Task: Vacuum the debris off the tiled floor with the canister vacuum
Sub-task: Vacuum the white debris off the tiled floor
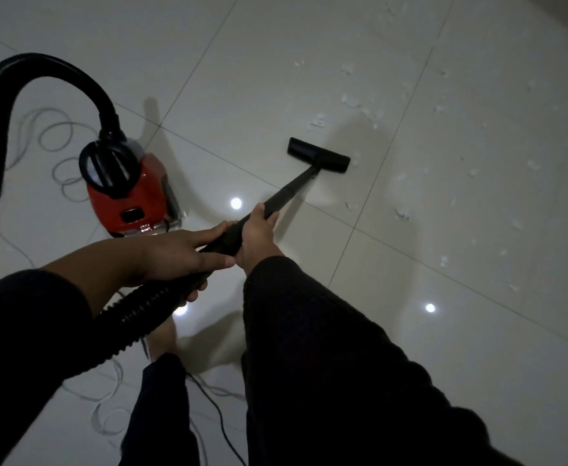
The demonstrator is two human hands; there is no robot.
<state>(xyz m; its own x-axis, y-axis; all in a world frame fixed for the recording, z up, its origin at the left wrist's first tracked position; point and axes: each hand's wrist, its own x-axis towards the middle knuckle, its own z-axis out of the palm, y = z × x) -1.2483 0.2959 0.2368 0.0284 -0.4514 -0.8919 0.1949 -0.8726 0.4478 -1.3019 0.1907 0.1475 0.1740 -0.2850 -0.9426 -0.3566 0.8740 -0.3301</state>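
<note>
A red and black canister vacuum [131, 193] stands on the pale tiled floor [477, 331] at the left. Its black ribbed hose [40, 67] arches up from the canister, loops left and comes back under my arms. My left hand [181, 253] grips the hose end of the black wand [286, 193]. My right hand [257, 235] holds the wand a little further down. The flat black floor nozzle [318, 154] rests on the tiles ahead. Small white scraps of debris [351, 100] lie scattered beyond and to the right of the nozzle.
A thin power cord [220, 422] runs across the floor near my feet, and pale cable loops [57, 136] lie behind the canister at the left. My bare foot [163, 341] shows under the hose. Ceiling lights reflect as bright spots on the glossy tiles.
</note>
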